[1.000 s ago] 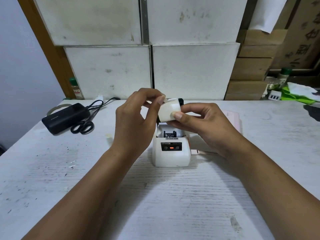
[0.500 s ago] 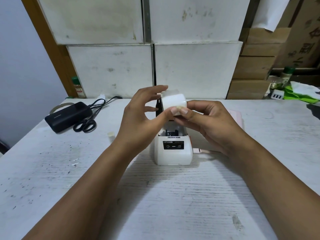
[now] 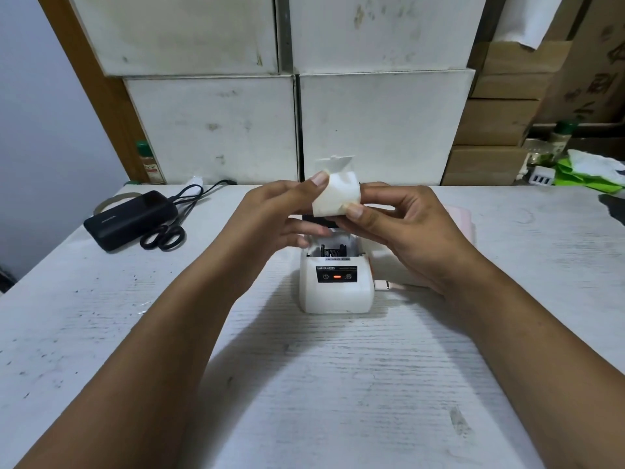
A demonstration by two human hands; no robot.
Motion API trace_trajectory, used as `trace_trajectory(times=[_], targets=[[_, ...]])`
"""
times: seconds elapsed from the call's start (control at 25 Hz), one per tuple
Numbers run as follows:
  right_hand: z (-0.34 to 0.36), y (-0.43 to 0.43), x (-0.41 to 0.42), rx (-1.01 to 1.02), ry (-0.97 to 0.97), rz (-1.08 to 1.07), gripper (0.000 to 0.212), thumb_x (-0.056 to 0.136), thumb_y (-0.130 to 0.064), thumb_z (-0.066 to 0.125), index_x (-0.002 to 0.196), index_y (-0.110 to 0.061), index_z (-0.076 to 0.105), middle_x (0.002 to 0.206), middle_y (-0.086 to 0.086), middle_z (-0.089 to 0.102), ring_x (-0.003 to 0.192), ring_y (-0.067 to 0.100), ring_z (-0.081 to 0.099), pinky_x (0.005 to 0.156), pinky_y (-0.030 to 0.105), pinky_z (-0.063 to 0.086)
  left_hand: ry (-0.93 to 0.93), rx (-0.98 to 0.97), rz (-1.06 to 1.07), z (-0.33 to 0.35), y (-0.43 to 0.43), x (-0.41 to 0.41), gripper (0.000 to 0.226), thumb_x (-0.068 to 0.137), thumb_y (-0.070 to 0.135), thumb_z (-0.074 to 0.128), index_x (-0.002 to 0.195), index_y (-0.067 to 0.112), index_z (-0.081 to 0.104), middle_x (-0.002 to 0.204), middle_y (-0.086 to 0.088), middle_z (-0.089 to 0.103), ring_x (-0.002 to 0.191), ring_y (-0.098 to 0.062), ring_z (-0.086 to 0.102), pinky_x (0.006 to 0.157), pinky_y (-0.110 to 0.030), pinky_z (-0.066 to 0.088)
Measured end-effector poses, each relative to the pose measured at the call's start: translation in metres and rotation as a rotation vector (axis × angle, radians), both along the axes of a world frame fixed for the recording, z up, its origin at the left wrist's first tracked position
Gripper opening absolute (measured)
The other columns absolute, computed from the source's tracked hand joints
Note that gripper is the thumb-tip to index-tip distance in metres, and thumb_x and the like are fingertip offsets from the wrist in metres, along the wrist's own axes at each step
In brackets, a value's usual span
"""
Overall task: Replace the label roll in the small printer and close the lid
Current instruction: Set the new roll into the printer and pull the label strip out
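Note:
A small white printer stands mid-table, its lid open and its roll bay showing dark parts; an orange light glows on its black front panel. Above the bay I hold a white label roll between both hands. My left hand pinches its left side with the thumb on top. My right hand grips the right side, thumb under the front edge. A loose end of label strip sticks up from the roll. The lid is mostly hidden behind my hands.
A black power bank with a cable and black scissors lie at the left. A pale pink box sits behind my right hand. White boxes stack along the back; a bottle and green cloth flank them.
The roll has been turned in my fingers and a loose strip end now stands up from it. My left thumb has shifted onto the roll's top left.

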State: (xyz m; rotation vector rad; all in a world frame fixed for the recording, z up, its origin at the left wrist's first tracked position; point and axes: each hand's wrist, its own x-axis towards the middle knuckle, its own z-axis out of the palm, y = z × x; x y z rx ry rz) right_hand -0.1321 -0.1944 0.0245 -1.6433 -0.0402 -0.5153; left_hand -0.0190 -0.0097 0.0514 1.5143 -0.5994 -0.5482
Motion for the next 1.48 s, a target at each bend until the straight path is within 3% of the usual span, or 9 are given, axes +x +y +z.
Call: trace_trajectory(times=[0.16,0.24,0.4,0.52,0.64,0.92,1.12,1.36,1.48], targets=[[0.001,0.002,0.000,-0.064,-0.005,0.010,0.025,0.101,0.002,0.069,0.124,0.008,0.076,0.133,0.019,0.075,0.110,0.029,0.081,0.091,0.035,0.066,0.059,-0.095,-0.066,0.003,0.004,-0.003,0.027,0.099,0.024,0.072,0.120,0.007,0.077,0.108,-0.014,0.084,0.094,-0.025,0.082,0.083,-0.028,0.064],[0.003,0.002,0.000,-0.103,0.013,-0.013,0.023,0.100,0.001,0.071,0.121,0.004,0.078,0.133,0.021,0.072,0.104,0.025,0.081,0.074,0.028,0.065,0.088,-0.146,-0.063,0.001,0.004,-0.001,0.026,0.097,0.011,0.074,0.122,0.003,0.074,0.106,-0.015,0.084,0.095,-0.027,0.083,0.085,-0.029,0.065],[0.004,-0.001,-0.002,-0.153,0.058,-0.045,0.018,0.097,-0.003,0.076,0.114,-0.003,0.082,0.127,0.020,0.074,0.096,0.028,0.080,0.062,0.025,0.061,0.089,-0.159,-0.053,-0.001,0.005,0.001,0.028,0.091,-0.003,0.077,0.118,-0.001,0.072,0.106,-0.018,0.084,0.098,-0.030,0.083,0.083,-0.031,0.066],[0.003,-0.002,-0.001,-0.168,0.078,-0.059,0.021,0.096,-0.005,0.078,0.116,-0.001,0.082,0.119,0.015,0.082,0.085,0.019,0.079,0.065,0.027,0.060,0.029,-0.141,-0.057,-0.004,0.006,0.003,0.039,0.079,0.002,0.085,0.116,-0.001,0.072,0.112,-0.019,0.082,0.102,-0.032,0.082,0.084,-0.034,0.066],[0.001,-0.004,-0.001,-0.152,0.079,-0.072,0.020,0.093,-0.009,0.082,0.113,-0.007,0.085,0.113,0.012,0.085,0.094,0.032,0.082,0.077,0.035,0.065,-0.016,-0.138,-0.049,-0.007,0.006,0.004,0.049,0.067,0.012,0.090,0.111,0.001,0.073,0.119,-0.019,0.080,0.107,-0.030,0.081,0.086,-0.034,0.066],[0.004,-0.002,-0.006,-0.088,0.098,-0.081,0.026,0.092,-0.011,0.083,0.118,-0.003,0.083,0.115,0.010,0.085,0.105,0.027,0.083,0.101,0.043,0.064,-0.021,-0.125,-0.064,-0.010,0.005,0.006,0.057,0.069,0.016,0.089,0.122,0.006,0.072,0.126,-0.016,0.078,0.109,-0.032,0.081,0.097,-0.038,0.064],[0.005,0.000,-0.004,-0.057,0.127,-0.141,0.028,0.087,-0.008,0.089,0.114,-0.003,0.083,0.109,0.014,0.086,0.102,0.031,0.083,0.104,0.048,0.061,-0.060,-0.164,-0.052,-0.010,0.005,0.004,0.050,0.073,0.014,0.089,0.122,0.014,0.078,0.126,-0.007,0.080,0.110,-0.030,0.080,0.101,-0.039,0.062],[0.004,0.001,-0.003,-0.071,0.150,-0.119,0.031,0.084,-0.007,0.091,0.112,0.000,0.080,0.109,0.020,0.083,0.099,0.037,0.081,0.092,0.053,0.066,-0.042,-0.131,-0.043,-0.008,0.006,0.004,0.039,0.073,0.013,0.086,0.111,0.013,0.078,0.112,-0.010,0.085,0.102,-0.028,0.083,0.096,-0.037,0.064],[0.013,-0.005,-0.008,-0.162,0.146,-0.132,0.015,0.088,-0.007,0.085,0.094,-0.010,0.073,0.098,0.003,0.076,0.075,0.018,0.069,0.064,0.038,0.060,-0.024,-0.121,-0.048,-0.006,0.010,0.011,0.037,0.075,0.006,0.084,0.111,0.012,0.077,0.105,-0.011,0.085,0.099,-0.029,0.083,0.089,-0.032,0.065]])
